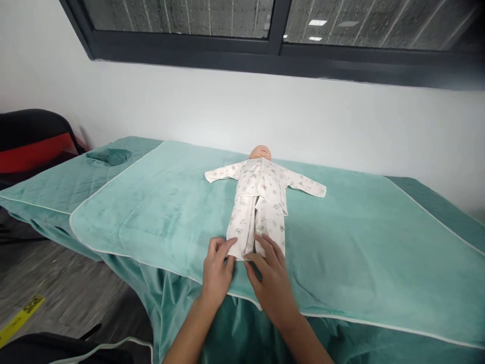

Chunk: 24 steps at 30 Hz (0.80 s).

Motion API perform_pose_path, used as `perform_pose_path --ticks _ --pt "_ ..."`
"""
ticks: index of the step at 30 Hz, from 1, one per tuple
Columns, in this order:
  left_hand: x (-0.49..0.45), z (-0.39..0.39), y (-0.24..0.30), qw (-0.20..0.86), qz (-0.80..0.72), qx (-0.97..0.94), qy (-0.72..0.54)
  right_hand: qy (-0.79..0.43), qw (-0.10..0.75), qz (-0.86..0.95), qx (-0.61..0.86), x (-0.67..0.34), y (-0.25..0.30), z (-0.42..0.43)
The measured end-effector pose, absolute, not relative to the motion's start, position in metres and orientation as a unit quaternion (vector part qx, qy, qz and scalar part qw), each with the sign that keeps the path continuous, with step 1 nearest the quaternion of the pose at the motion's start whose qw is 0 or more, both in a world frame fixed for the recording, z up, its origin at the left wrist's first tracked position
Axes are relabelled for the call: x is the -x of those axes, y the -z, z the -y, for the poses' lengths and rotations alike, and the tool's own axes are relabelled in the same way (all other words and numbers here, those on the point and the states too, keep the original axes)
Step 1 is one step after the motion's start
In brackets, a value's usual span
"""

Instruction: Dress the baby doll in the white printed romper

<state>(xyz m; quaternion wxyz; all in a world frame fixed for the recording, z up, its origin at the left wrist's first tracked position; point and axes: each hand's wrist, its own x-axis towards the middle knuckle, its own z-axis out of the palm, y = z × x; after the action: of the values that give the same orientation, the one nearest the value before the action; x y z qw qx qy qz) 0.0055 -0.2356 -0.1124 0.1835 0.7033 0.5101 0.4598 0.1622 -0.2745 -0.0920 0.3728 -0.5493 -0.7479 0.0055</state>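
Note:
A baby doll point(261, 151) lies on its back on a teal blanket point(159, 207), dressed in a white printed top point(261, 183) and matching trousers point(253, 225), sleeves spread out to both sides. My left hand point(216, 270) pinches the hem of the left trouser leg, fingers curled on the cloth. My right hand point(270, 275) rests on the hem of the right trouser leg, its thumb and fingers closed on the fabric edge.
The blanket covers a padded teal table point(45, 187) with a face hole point(109, 156) at the far left. A white wall and dark window frame stand behind. A black and red chair point(30, 141) is at the left. Grey floor with yellow tape point(20, 318) lies below left.

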Motion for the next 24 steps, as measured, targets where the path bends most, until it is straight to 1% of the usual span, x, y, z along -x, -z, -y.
perform_pose_path --ticks 4,7,9,12,14,19,21,24 --pt "-0.005 0.239 0.122 0.180 -0.500 -0.724 -0.440 -0.001 0.420 0.676 0.606 -0.186 0.113 0.281" --pt "-0.009 0.240 0.123 0.170 -0.505 -0.721 -0.443 -0.036 0.441 0.631 0.637 -0.207 0.119 0.282" --pt "-0.012 0.242 0.123 0.166 -0.502 -0.724 -0.444 -0.052 0.445 0.637 0.627 -0.217 0.115 0.284" --pt "-0.014 0.245 0.120 0.176 -0.492 -0.728 -0.445 -0.023 0.470 0.650 0.597 -0.227 0.106 0.289" --pt "-0.012 0.246 0.118 0.191 -0.493 -0.717 -0.454 -0.017 0.472 0.653 0.591 -0.230 0.104 0.294" --pt "0.002 0.233 0.109 0.263 -0.517 -0.649 -0.492 -0.104 0.424 0.682 0.587 -0.243 0.110 0.306" --pt "0.006 0.216 0.104 0.313 -0.520 -0.597 -0.525 -0.137 0.435 0.681 0.573 -0.252 0.108 0.305" --pt "0.005 0.178 0.095 0.412 -0.516 -0.483 -0.574 -0.159 0.492 0.627 0.583 -0.268 0.095 0.279"
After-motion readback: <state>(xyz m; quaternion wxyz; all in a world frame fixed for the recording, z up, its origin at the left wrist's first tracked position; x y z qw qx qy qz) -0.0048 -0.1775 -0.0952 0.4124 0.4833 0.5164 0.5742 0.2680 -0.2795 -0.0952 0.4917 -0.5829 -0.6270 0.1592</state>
